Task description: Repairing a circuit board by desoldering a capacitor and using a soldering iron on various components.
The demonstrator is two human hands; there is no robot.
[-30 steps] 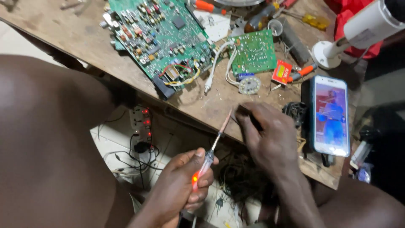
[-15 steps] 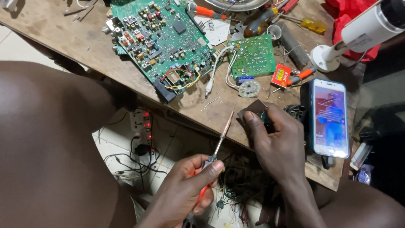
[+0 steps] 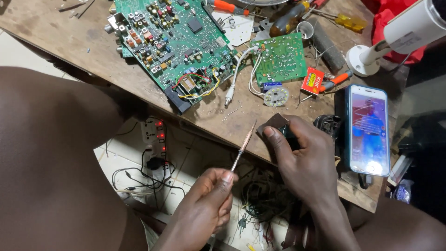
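Soldering iron in left hand now tilts up toward dark small part, which right hand holds at table edge.

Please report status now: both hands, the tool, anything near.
Left hand grips soldering iron, tip up. Right hand holds small dark part at table edge. Phone beside right hand.

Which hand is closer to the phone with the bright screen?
The right hand. It rests on the wooden table just left of the phone, gripping a small dark part. The left hand is lower, off the table's edge, holding a soldering iron.
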